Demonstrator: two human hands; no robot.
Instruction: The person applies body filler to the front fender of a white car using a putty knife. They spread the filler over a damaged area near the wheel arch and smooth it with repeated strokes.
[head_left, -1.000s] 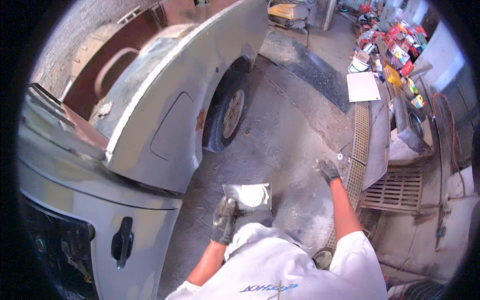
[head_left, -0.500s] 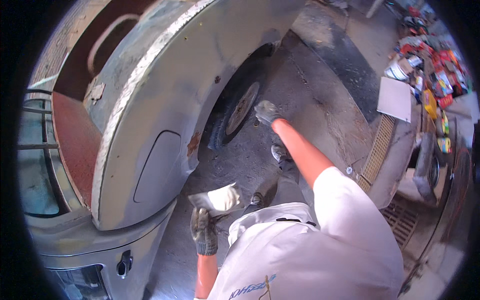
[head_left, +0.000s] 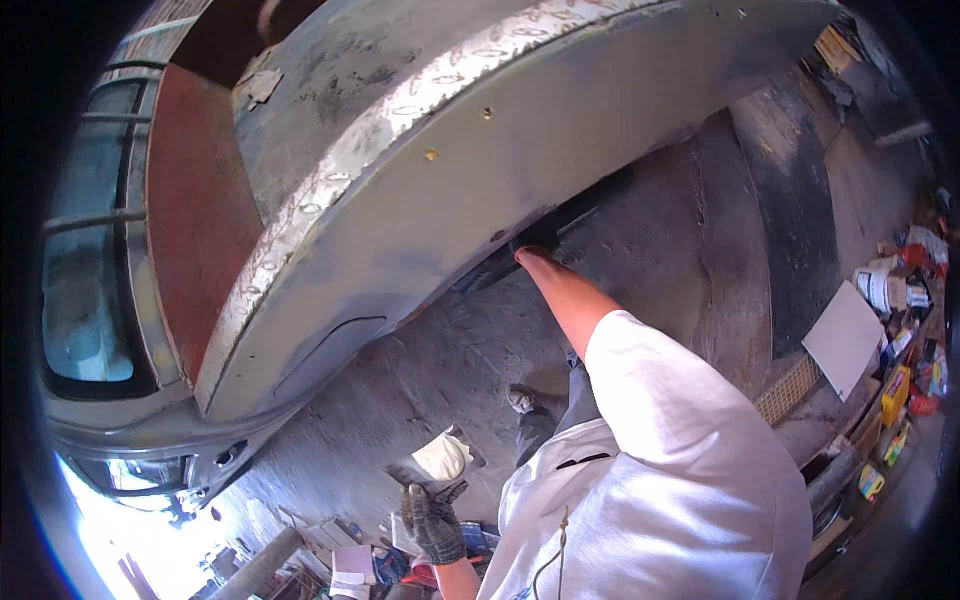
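My gloved left hand grips a flat metal plate with a heap of creamy white paste on it, low in the head view. My right arm reaches up to the grey-primed vehicle side panel, and my right hand is mostly hidden at the dark wheel arch, just above the tyre. I cannot see its fingers. The panel has small holes, darker patches and a white, flaky top edge.
The truck bed and cab window are at the left. Cluttered items, a white board and a drain grate line the right. More clutter lies at the bottom. My feet are on the concrete floor.
My right arm has reached forward to the wheel arch, where the hand has become hidden. The view has turned and tilted over the panel. My left hand still carries the plate.
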